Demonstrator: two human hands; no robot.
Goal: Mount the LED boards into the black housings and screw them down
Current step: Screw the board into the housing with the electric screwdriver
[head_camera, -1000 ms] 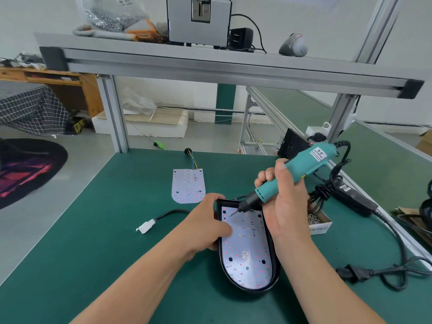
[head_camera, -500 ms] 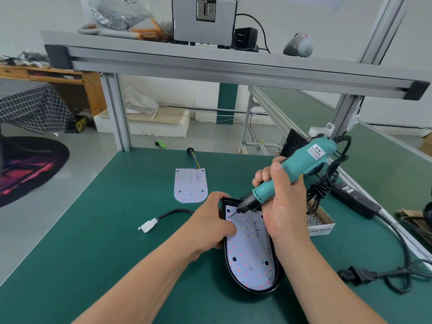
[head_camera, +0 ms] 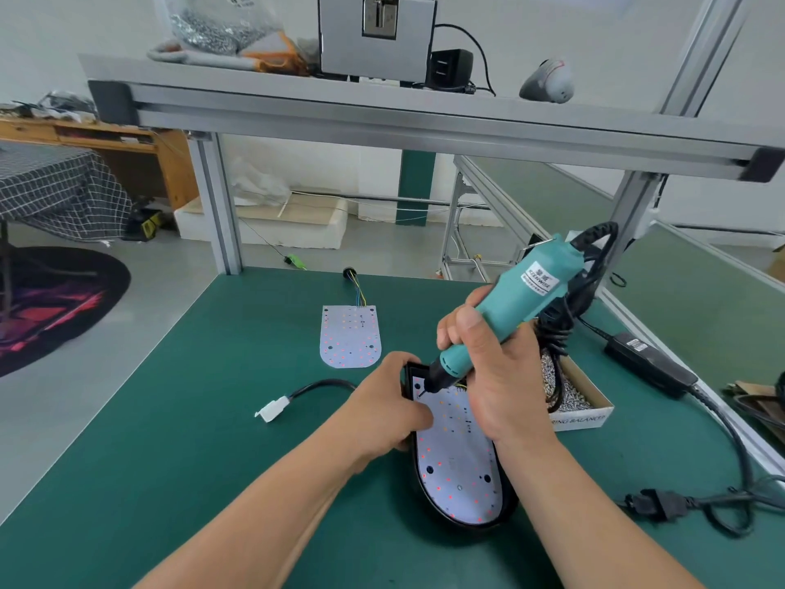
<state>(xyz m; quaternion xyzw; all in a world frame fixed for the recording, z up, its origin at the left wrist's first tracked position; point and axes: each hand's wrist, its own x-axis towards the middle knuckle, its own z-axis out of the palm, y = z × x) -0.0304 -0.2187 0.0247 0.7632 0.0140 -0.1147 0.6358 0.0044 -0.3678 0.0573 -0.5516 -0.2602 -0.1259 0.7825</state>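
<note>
One black housing (head_camera: 463, 527). Two LED boards (head_camera: 456, 461): one seated inside the black housing, and a loose board (head_camera: 349, 335) lying beyond its far end. One electric screwdriver (head_camera: 509, 308) above that far end. One box of screws (head_camera: 577, 420) just right of the housing. One white connector (head_camera: 272, 409) to its left. One power adapter (head_camera: 650, 363) and one mains plug (head_camera: 654, 503), both further right.
</note>
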